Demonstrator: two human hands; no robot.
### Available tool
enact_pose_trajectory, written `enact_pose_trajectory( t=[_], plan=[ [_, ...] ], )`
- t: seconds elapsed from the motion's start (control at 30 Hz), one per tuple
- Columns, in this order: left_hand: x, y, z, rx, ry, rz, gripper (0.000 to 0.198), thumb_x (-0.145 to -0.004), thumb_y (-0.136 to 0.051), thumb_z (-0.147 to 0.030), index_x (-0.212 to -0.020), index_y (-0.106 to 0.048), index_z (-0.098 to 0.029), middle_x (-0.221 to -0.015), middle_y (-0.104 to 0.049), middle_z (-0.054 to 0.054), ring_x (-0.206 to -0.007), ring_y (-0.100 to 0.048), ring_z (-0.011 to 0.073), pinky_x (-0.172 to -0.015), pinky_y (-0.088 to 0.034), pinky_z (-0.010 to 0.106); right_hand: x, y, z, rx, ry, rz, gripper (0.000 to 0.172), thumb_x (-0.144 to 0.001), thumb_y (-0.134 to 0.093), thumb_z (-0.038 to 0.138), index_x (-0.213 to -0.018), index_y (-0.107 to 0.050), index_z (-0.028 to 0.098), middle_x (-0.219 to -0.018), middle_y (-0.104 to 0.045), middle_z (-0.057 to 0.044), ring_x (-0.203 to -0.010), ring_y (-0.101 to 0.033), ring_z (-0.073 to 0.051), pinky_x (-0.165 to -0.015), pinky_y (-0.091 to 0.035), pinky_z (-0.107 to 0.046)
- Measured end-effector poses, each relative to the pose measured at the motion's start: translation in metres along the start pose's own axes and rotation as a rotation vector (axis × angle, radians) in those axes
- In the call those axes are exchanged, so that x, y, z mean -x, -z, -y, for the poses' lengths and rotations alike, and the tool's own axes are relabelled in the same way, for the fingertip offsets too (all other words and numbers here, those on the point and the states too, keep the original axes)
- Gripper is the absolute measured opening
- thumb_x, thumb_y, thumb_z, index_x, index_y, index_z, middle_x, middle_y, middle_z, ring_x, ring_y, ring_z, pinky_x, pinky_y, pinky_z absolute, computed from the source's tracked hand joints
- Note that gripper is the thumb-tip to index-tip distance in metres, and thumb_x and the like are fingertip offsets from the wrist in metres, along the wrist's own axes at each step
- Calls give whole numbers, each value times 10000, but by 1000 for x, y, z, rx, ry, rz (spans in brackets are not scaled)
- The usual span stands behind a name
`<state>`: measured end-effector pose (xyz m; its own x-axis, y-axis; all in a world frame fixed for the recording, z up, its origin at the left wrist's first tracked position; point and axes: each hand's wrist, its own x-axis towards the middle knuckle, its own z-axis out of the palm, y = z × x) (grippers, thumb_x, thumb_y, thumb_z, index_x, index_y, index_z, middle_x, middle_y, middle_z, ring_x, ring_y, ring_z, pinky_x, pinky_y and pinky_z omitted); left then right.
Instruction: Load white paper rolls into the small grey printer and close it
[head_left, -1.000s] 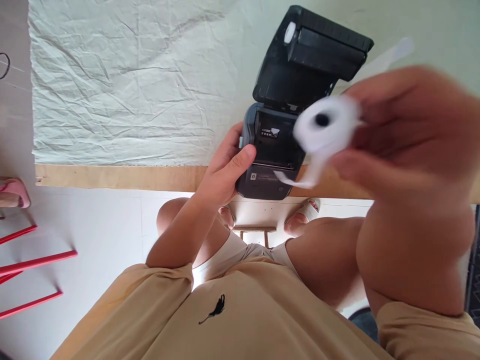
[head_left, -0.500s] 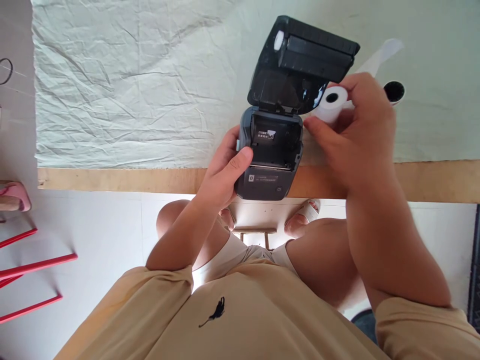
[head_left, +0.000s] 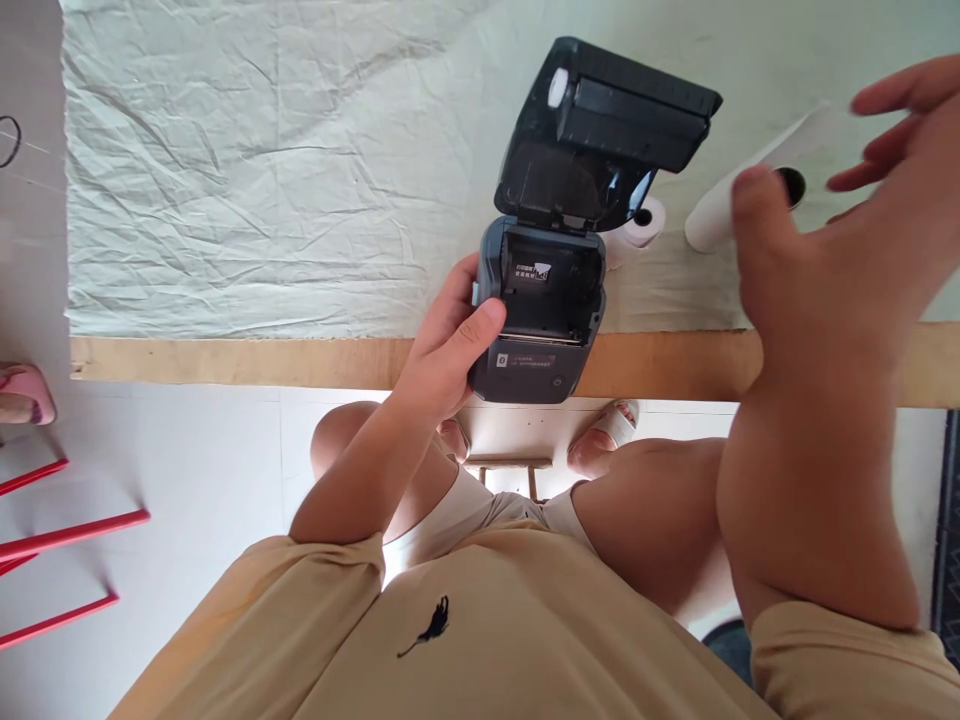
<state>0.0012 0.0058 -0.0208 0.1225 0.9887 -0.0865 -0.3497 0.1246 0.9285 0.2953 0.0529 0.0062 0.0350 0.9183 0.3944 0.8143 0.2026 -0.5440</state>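
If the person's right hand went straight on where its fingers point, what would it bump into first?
Most likely the white roll with the dark core: the right hand's spread fingers point toward it. The thumb overlaps it in view, but depth and contact are unclear.

The one view looked from the wearer's head, facing forward and steeply down from close above. The tan shirt (head_left: 525, 630) filled the bottom middle, the worktop (head_left: 225, 362) spanned the upper half, the left hand (head_left: 454, 340) sat near centre and the right hand (head_left: 855, 220) met the right edge.
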Motion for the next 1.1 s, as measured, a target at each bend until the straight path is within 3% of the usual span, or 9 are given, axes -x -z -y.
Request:
enact_pose_trajectory(
  t=[0.1,0.2,0.37,0.47,0.57,0.7,0.8,0.97,1.1],
  plan=[
    [0,1,0,-2,2,17,611,-895,-920,-794,-1208,-811,-280,-1364,-874,71,-1675,-655,426,-1185,-743,542,-1,-15,-13,189,-110,-80,430,-983,-938,290,-1348,-711,315,-1359,-617,-140,-1215,-745,-362,-963,-658,-555],
    [-1,2,1,-11,-7,25,599,-893,-926,-783,-1186,-804,-275,-1433,-855,74,-1718,-609,430,-1229,-726,549,-1,-23,-12,209,-97,-26,355,-942,-903,172,-1213,-722,310,-1209,-689,-115,-1161,-754,-353,-898,-668,-523],
    [-1,4,3,-17,-23,44,546,-910,-923,-746,-1155,-785,-278,-1504,-835,61,-1738,-588,426,-1278,-700,556,-4,-18,-12,78,21,140,647,-901,-698,51,-1466,-648,362,-1404,-764,-71,-1098,-779,-258,-880,-684,-469],
    [-1,4,2,-34,-19,41,559,-922,-896,-772,-1149,-776,-276,-1495,-836,62,-1747,-575,429,-1284,-696,568,-8,-20,-22,103,47,152,682,-790,-755,84,-1433,-696,304,-1327,-741,-90,-1081,-755,-273,-915,-683,-516],
    [-1,3,1,-45,-13,33,579,-922,-879,-800,-1147,-772,-278,-1458,-842,67,-1745,-574,436,-1270,-703,578,-11,-24,-30,109,19,110,567,-820,-825,197,-1371,-736,300,-1293,-690,-88,-1143,-744,-282,-944,-680,-526],
    [1,1,1,-22,-1,16,545,-916,-905,-754,-1150,-776,-278,-1438,-845,85,-1710,-611,438,-1235,-721,564,-10,-29,-27,8,-32,105,705,-791,-761,81,-1459,-666,283,-1299,-730,-99,-1124,-732,-260,-863,-648,-434],
    [2,1,1,-1,8,10,554,-900,-923,-743,-1155,-774,-274,-1389,-855,101,-1662,-659,440,-1205,-733,553,-7,-34,-24,5,-47,84,630,-785,-806,101,-1381,-704,277,-1298,-695,-119,-1166,-714,-279,-889,-638,-434],
    [3,4,0,11,78,27,614,-877,-938,-741,-1244,-763,-281,-1298,-883,98,-1553,-750,429,-1129,-758,528,-6,-37,-29,-66,-67,56,729,-778,-738,92,-1470,-658,307,-1262,-729,-96,-995,-711,-237,-833,-631,-420],
    [3,7,1,30,93,47,623,-888,-930,-724,-1313,-757,-303,-1306,-892,86,-1453,-811,402,-1002,-783,481,-7,-35,-33,-62,-36,51,658,-751,-775,101,-1377,-741,300,-1255,-728,-107,-1047,-703,-264,-931,-638,-474]
  ],
)
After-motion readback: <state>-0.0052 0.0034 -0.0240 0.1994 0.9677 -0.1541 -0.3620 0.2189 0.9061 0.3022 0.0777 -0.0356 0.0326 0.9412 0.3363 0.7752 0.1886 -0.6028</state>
